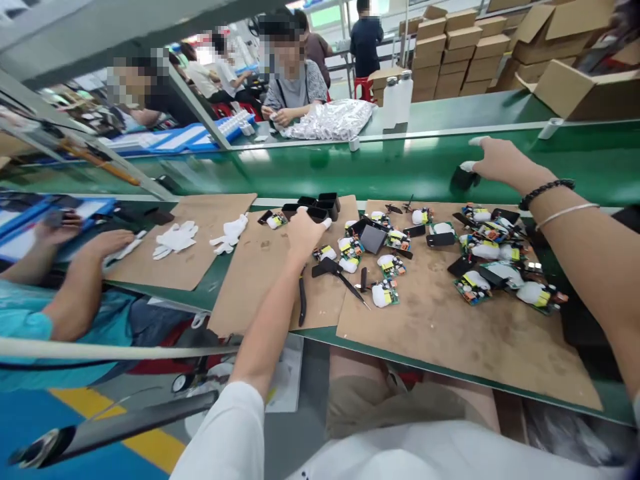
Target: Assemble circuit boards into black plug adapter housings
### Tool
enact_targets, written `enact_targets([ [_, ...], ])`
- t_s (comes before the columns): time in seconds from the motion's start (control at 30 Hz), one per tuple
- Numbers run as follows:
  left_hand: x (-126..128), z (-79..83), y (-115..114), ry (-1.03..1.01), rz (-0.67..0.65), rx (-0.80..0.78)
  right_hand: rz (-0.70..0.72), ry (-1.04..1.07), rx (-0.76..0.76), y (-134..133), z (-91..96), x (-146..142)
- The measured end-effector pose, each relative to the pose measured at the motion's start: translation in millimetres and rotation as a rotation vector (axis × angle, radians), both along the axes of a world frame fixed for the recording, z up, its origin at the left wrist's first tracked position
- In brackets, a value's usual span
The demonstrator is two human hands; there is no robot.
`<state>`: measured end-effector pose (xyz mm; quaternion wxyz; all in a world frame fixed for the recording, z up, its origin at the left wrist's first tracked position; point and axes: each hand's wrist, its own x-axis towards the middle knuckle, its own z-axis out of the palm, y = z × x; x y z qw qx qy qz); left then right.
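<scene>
My left hand (307, 230) reaches over the brown cardboard mat (440, 313) and closes on a black plastic shell (319, 213) beside a cluster of similar black shells (327, 200). My right hand (495, 160) stretches out to the green conveyor belt (350, 173), fingertips capped in white, pinching a black shell (464, 177) on the belt. Between the hands lie several small green circuit boards (390, 267) with white parts and more black covers (440, 239). Black pliers (302, 300) and tweezers (350, 283) rest near my left wrist.
White gloves (175, 239) lie on a second cardboard mat to the left, where a co-worker's arm (80, 280) rests. Other people sit across the belt beside a silver foil bag (333, 120). Cardboard boxes (465, 50) are stacked at the back right.
</scene>
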<state>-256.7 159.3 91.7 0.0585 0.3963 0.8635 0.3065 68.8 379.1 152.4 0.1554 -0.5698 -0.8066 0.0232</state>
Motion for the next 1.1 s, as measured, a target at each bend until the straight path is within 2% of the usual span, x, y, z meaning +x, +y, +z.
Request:
enact_targets([
  [0.07, 18, 6.5, -28, -0.02, -0.078, 0.105, 0.11, 0.024, -0.037, -39, 8.7, 9],
  [0.13, 45, 10.0, -69, -0.134, -0.272, 0.308, 0.204, 0.054, -0.087, -84, 11.0, 17],
  [0.17, 62, 9.1, -91, -0.225, -0.407, 0.334, 0.253, 0.07, -0.127, -105, 9.7, 18],
  [0.23, 97, 0.5, -130, -0.327, -0.603, 0.288, 0.327, 0.02, -0.195, -140, 2.9, 16],
  [0.33, 146, -26.3, -163, -0.332, -0.697, 0.228, 0.35, -0.111, -0.262, -168, -13.1, -5],
  [0.43, 180, -54.4, -168, -0.317, -0.72, 0.198, 0.253, -0.17, -0.299, -175, -30.2, -39],
  [0.5, 192, -65.7, -167, -0.314, -0.722, 0.185, 0.215, -0.168, -0.301, -175, -39.7, -61],
  [0.6, 198, -70.8, -166, -0.305, -0.712, 0.192, 0.182, -0.142, -0.29, -173, -46.6, -83],
  [0.7, 197, -70.6, -166, -0.311, -0.728, 0.206, 0.17, -0.125, -0.319, -167, -40.6, -84],
  [0.83, 192, -74.5, -166, -0.35, -0.736, 0.258, 0.159, -0.116, -0.364, -172, -19.1, -49],
  [0.93, 188, -78.9, -167, -0.401, -0.716, 0.335, 0.15, -0.006, -0.345, -207, -15.2, 2],
  [1.0, 186, -80.8, -167, -0.42, -0.711, 0.375, 0.124, 0.109, -0.283, -246, -27.9, 36],
  [1.1, 183, -81.5, -163, -0.401, -0.731, 0.369, 0.043, 0.097, -0.179, -306, -65.8, 74],
])
